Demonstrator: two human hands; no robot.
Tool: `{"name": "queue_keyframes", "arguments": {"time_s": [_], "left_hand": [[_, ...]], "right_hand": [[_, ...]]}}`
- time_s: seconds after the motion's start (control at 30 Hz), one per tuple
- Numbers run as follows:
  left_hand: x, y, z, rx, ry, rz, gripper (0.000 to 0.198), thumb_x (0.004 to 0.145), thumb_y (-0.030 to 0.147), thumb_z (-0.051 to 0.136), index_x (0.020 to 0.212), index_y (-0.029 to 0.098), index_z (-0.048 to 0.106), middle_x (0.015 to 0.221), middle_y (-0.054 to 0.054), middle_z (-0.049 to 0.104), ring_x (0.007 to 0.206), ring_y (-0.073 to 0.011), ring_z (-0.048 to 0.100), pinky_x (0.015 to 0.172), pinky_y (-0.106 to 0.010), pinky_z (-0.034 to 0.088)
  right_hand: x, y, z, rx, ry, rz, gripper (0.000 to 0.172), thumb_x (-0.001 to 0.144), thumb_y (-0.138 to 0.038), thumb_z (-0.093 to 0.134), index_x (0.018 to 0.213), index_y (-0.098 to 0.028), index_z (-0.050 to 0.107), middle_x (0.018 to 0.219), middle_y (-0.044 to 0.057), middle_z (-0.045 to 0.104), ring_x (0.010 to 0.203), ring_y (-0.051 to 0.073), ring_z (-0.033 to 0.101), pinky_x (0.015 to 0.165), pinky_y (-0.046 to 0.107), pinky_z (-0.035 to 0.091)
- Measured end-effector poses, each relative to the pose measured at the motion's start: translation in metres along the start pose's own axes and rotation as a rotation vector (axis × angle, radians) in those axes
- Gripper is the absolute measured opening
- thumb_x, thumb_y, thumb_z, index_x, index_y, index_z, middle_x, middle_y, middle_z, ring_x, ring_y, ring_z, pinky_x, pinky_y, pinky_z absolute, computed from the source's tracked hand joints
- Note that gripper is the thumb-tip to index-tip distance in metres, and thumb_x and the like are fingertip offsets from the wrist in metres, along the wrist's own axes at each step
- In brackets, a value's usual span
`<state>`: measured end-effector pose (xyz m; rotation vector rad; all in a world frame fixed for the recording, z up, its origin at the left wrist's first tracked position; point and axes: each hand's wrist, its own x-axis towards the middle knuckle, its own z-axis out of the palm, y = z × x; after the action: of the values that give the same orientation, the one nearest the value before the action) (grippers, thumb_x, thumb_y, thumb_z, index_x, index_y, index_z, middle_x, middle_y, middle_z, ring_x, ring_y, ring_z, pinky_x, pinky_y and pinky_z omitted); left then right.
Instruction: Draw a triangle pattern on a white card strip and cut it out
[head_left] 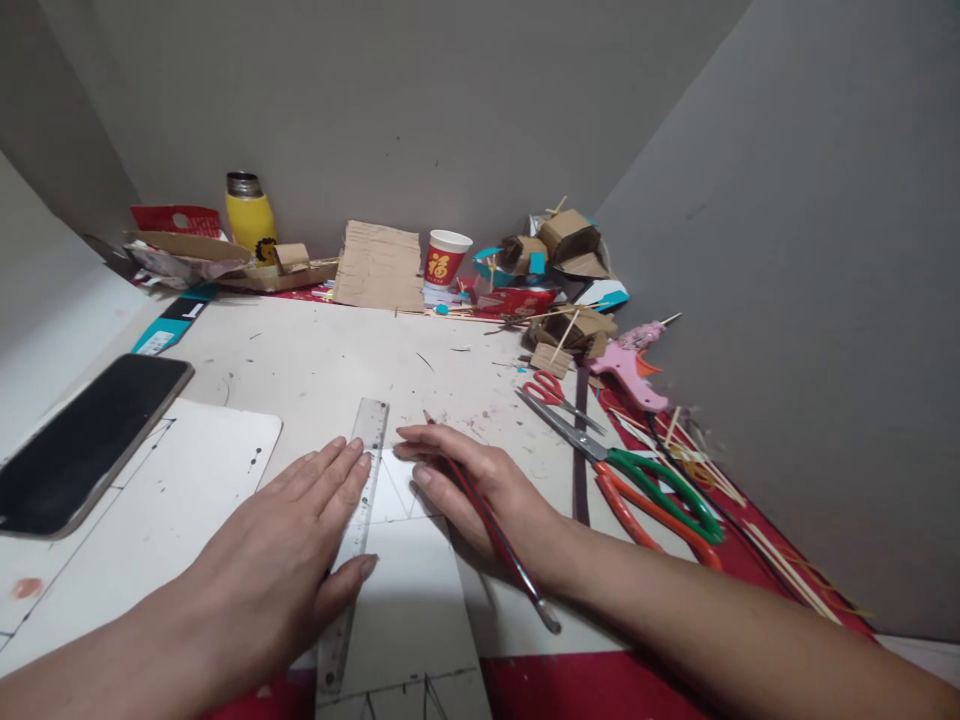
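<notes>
Line-marking is seemingly going on, calling next for a steady hold, as the left hand [289, 520], its grip spread flat, is pressing one ruler [374, 422] onto one white card [412, 590] on the surface [300, 350], and the right hand [514, 500] is loosely holding one pencil [480, 507], two pairs of scissors [592, 447] lying farther right.

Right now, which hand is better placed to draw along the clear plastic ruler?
Probably the right hand: it holds the slim dark-red pencil beside the ruler, while the left hand rests on the ruler.
</notes>
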<state>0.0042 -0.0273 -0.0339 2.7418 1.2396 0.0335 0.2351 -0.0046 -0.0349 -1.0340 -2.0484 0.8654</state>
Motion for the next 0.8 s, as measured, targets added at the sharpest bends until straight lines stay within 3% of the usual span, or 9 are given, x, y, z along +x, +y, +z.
{"name": "queue_keyframes", "arguments": {"time_s": [0.1, 0.17, 0.4, 0.53, 0.7, 0.8], "left_hand": [[-0.001, 0.000, -0.002, 0.027, 0.002, 0.015, 0.069, 0.093, 0.041, 0.049, 0.150, 0.005, 0.040, 0.156, -0.021, 0.032, 0.143, -0.0360, 0.036, 0.112, -0.053, 0.040], [-0.002, 0.000, -0.003, 0.031, 0.003, 0.022, 0.068, 0.093, 0.041, 0.048, 0.150, 0.005, 0.040, 0.156, -0.020, 0.031, 0.143, -0.0354, 0.035, 0.112, -0.052, 0.040], [0.001, 0.000, -0.002, 0.012, -0.018, 0.002, 0.069, 0.091, 0.041, 0.051, 0.147, 0.001, 0.044, 0.154, -0.024, 0.033, 0.142, -0.0391, 0.036, 0.112, -0.056, 0.039], [0.001, 0.001, 0.000, 0.007, -0.014, 0.003, 0.070, 0.089, 0.043, 0.055, 0.145, 0.002, 0.047, 0.154, -0.024, 0.036, 0.142, -0.0395, 0.037, 0.113, -0.057, 0.038], [-0.003, 0.002, 0.002, 0.005, 0.068, -0.031, 0.089, 0.078, 0.057, 0.068, 0.145, 0.002, 0.047, 0.151, -0.028, 0.042, 0.137, -0.0450, 0.044, 0.107, -0.059, 0.044], [-0.005, 0.003, -0.004, 0.009, 0.101, -0.102, 0.078, 0.078, 0.051, 0.067, 0.141, 0.006, 0.054, 0.143, -0.026, 0.055, 0.127, -0.0440, 0.054, 0.101, -0.058, 0.048]], "right_hand": [[-0.002, 0.001, 0.000, -0.234, -0.106, -0.194, 0.039, 0.094, -0.013, 0.052, 0.133, -0.015, 0.054, 0.125, 0.015, 0.067, 0.119, 0.029, 0.059, 0.101, 0.052, 0.049], [-0.003, 0.002, 0.000, -0.328, -0.172, -0.243, 0.045, 0.095, -0.012, 0.052, 0.139, -0.015, 0.048, 0.130, 0.014, 0.065, 0.124, 0.031, 0.054, 0.105, 0.054, 0.046], [-0.009, -0.001, 0.006, -0.473, -0.241, -0.278, 0.049, 0.097, -0.014, 0.050, 0.145, -0.007, 0.040, 0.133, 0.019, 0.062, 0.129, 0.035, 0.048, 0.104, 0.055, 0.046], [-0.012, -0.006, 0.009, -0.445, -0.302, -0.263, 0.055, 0.094, -0.015, 0.056, 0.146, -0.008, 0.038, 0.135, 0.019, 0.061, 0.129, 0.034, 0.050, 0.105, 0.054, 0.045], [-0.010, -0.005, 0.005, -0.228, -0.113, -0.284, 0.043, 0.095, -0.020, 0.058, 0.137, -0.011, 0.050, 0.124, 0.017, 0.069, 0.115, 0.029, 0.062, 0.099, 0.049, 0.052], [-0.007, -0.003, 0.002, -0.129, -0.010, -0.194, 0.036, 0.095, -0.019, 0.056, 0.131, -0.011, 0.056, 0.114, 0.016, 0.073, 0.105, 0.025, 0.068, 0.091, 0.044, 0.057]]}}
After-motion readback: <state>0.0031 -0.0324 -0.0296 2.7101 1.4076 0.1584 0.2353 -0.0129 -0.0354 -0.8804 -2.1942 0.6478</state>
